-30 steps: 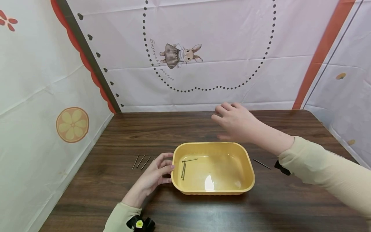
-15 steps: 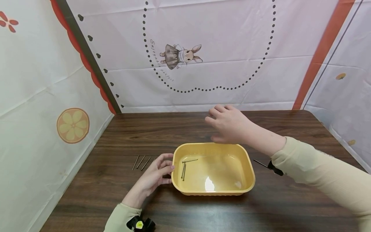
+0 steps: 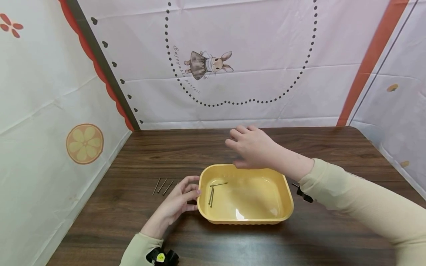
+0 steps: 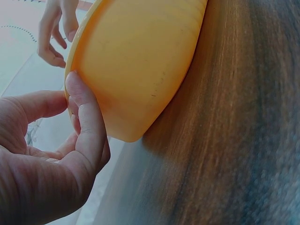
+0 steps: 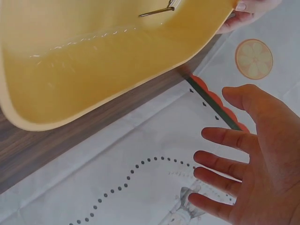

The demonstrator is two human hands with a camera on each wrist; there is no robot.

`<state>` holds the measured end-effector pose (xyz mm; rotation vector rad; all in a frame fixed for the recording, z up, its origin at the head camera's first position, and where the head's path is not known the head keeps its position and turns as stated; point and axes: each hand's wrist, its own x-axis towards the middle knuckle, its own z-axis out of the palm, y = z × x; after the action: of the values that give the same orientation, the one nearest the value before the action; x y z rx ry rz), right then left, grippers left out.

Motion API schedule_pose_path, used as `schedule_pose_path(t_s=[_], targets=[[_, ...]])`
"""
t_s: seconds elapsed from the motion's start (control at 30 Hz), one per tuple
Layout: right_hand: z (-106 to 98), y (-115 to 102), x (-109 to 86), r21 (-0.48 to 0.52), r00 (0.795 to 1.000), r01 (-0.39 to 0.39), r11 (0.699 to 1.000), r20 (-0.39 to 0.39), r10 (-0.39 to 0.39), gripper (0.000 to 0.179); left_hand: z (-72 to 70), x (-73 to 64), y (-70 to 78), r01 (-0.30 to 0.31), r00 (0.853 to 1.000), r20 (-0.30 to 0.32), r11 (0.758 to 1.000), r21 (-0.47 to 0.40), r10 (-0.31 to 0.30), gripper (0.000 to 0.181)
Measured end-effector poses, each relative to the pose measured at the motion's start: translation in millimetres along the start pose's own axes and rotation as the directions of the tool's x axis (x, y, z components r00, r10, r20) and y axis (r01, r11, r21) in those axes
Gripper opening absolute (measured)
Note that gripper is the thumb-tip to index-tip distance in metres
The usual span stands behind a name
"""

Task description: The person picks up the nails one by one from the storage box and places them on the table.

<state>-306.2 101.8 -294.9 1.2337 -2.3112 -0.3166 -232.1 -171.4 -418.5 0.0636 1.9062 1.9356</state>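
Note:
A yellow plastic bin [image 3: 244,221] stands on the dark wooden table. My left hand [image 3: 182,196] pinches its left rim between thumb and fingers, as the left wrist view shows close up. Inside, at the left end, lie three thin metal nails [image 3: 212,195]. My right hand [image 3: 251,147] hovers over the far rim, and the right wrist view has its palm [image 5: 272,173] bare with the fingers spread apart. Left of the bin several more nails [image 3: 162,186] lie in a row, the last partly behind my left hand.
Another nail [image 3: 294,184] lies right of the bin, mostly covered by the black wrist camera [image 3: 304,195]. Printed cloth hangs behind the table [image 3: 186,142] and along both sides. My right forearm [image 3: 359,195] reaches across the table's right part.
My right hand has drifted left and slightly nearer along the bin's far rim, its wrist camera now covering most of the right-hand nail. My left hand and the bin have stayed put.

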Motion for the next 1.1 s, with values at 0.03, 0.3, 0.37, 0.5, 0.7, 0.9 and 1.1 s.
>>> schedule_pose_path(t_s=[0.03, 0.3, 0.37, 0.5, 0.7, 0.9, 1.1], targets=[[1, -1, 0.7, 0.001, 1.0, 0.003, 1.0, -0.004, -0.003, 0.044, 0.0, 0.1, -0.3, 0.0, 1.0, 0.001, 1.0, -0.001, 0.0, 0.058], [6, -10, 6.8, -0.008, 0.998, 0.02, 1.0, 0.059, -0.02, 0.049, -0.2, 0.3, -1.2, -0.004, 1.0, -0.003, 1.0, 0.0, 0.004, 0.058], [7, -12, 8.2, -0.011, 0.995, 0.025, 1.0, 0.092, -0.024, 0.05, -0.2, 0.3, -1.3, -0.004, 1.0, -0.003, 1.0, 0.001, 0.004, 0.058], [11, -18, 10.5, -0.008, 0.989, 0.039, 0.999, 0.141, -0.038, 0.051, -0.4, 0.5, -1.7, -0.004, 1.0, -0.001, 1.0, -0.001, 0.004, 0.058], [17, -24, 13.1, 0.0, 0.984, 0.06, 0.998, 0.169, -0.059, 0.051, -0.3, 0.6, -1.4, 0.0, 1.0, -0.002, 1.0, 0.001, 0.0, 0.057], [21, -29, 15.4, 0.0, 0.983, 0.066, 0.998, 0.169, -0.065, 0.05, 0.0, 0.9, -1.0, 0.001, 1.0, -0.002, 1.0, 0.002, -0.001, 0.057], [25, -35, 18.0, 0.009, 0.979, 0.074, 0.997, 0.187, -0.074, 0.05, 0.0, 0.5, -0.1, 0.005, 1.0, -0.001, 1.0, 0.006, -0.005, 0.057]])
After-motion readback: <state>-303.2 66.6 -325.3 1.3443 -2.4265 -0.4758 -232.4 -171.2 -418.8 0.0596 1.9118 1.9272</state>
